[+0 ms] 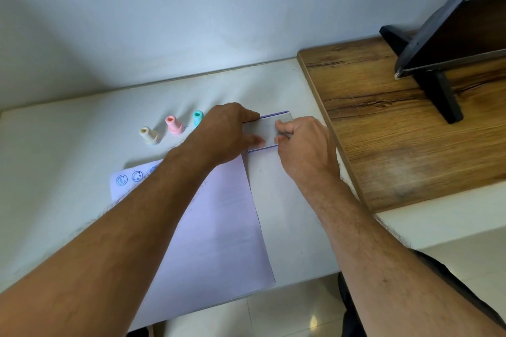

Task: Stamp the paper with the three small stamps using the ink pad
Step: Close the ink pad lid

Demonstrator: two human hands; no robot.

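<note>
Both hands are on the ink pad [267, 129], a flat case with a clear lid and purple edges lying on the white table [68, 161] just beyond the far right corner of the paper [219, 213]. The left hand [227, 134] clamps the case's left end, fingers on the far edge and thumb on the near side; the right hand [304, 145] pinches its right end between thumb and fingers. The lid appears closed. Three stamps stand upright in a row left of the hands: cream stamp [149, 135], pink stamp [174, 125], teal stamp [197, 118], the last partly hidden by the left hand. Two blue round prints [129, 178] mark the paper's far left corner; a third mark beside them is mostly hidden by the forearm
</note>
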